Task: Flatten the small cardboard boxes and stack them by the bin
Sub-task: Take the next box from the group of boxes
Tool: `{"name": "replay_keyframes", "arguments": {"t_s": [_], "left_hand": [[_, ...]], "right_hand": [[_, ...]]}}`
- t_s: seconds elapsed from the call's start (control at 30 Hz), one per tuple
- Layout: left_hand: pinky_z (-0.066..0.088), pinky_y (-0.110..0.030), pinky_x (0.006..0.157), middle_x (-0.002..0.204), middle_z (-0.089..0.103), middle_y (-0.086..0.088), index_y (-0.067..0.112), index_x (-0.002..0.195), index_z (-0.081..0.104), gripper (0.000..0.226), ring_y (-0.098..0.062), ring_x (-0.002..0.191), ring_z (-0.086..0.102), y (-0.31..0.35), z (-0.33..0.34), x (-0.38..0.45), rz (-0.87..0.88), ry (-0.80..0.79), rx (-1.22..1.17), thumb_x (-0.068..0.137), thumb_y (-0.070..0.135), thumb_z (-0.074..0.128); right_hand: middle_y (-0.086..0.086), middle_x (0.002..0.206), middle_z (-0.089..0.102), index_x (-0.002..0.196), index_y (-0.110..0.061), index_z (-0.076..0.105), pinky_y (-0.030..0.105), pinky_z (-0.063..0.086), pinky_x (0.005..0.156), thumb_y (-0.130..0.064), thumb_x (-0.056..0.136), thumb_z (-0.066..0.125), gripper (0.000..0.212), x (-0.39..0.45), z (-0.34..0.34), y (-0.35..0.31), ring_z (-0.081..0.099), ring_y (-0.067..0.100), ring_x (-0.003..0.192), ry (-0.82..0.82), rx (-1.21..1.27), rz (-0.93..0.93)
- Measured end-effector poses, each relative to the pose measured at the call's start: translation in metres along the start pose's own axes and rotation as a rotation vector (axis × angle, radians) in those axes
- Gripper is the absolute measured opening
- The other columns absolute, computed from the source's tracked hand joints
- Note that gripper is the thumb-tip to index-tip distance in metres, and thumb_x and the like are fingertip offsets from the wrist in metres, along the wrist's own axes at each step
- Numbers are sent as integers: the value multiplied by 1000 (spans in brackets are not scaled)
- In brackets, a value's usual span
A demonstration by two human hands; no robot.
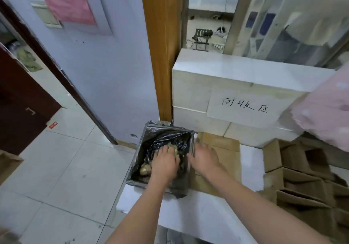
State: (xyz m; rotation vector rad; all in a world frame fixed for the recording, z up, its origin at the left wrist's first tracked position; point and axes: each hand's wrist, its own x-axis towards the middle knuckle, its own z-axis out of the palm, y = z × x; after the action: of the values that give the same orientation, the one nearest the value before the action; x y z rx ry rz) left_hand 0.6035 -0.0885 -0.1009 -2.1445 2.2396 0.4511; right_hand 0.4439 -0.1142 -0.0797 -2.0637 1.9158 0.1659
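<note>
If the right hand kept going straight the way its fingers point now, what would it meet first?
The right hand lies on the flattened cardboard beside the bin, fingers pointing away toward the tiled ledge. It would probably slide off the cardboard's far edge and meet the ledge's base; depth is unclear.

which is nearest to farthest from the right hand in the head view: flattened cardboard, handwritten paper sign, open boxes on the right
From the right hand:
1. Flattened cardboard, directly under the hand, beside the bin.
2. Open boxes, off to the right.
3. Handwritten paper sign, up on the white block behind.

1 bin [191, 137], 1 flattened box [224, 150], 2 hands [165, 161], 1 handwritten sign [245, 105]
</note>
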Motion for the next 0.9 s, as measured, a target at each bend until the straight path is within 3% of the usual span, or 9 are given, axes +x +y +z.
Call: {"name": "replay_keyframes", "arguments": {"t_s": [0.17,0.4,0.63,0.8,0.9], "left_hand": [[37,-41,105,135,50,-8,16,136,48,43,-27,128,45,72,-12,12,88,29,49,103,40,35],[38,-38,103,132,53,-5,18,130,51,41,-26,126,48,182,13,-2,106,70,54,101,43,37],[33,-40,108,143,47,-6,16,140,46,45,-25,131,45,308,51,-34,71,39,-9,104,40,34],[35,-41,112,148,44,-6,19,146,40,48,-23,135,44,388,60,-55,168,44,6,106,43,31],[40,-39,108,142,50,-3,22,141,46,44,-20,131,48,430,62,-59,234,84,3,104,43,35]], "right_hand": [[17,148,40,148,-20,36,46,30,112,-59,91,46,69,-21,-17,64,40,35,133,-13,-16,112],[13,144,45,145,-18,39,43,29,113,-57,91,48,66,-61,-34,167,43,30,131,43,8,101],[17,149,39,150,-16,32,46,29,115,-58,96,42,69,-105,-50,305,39,34,135,26,11,67],[15,149,41,149,-18,36,47,31,116,-58,96,43,67,-143,-57,384,40,34,136,63,70,127],[12,147,43,145,-20,40,46,37,110,-58,94,45,64,-165,-59,422,42,32,134,61,108,177]]}}
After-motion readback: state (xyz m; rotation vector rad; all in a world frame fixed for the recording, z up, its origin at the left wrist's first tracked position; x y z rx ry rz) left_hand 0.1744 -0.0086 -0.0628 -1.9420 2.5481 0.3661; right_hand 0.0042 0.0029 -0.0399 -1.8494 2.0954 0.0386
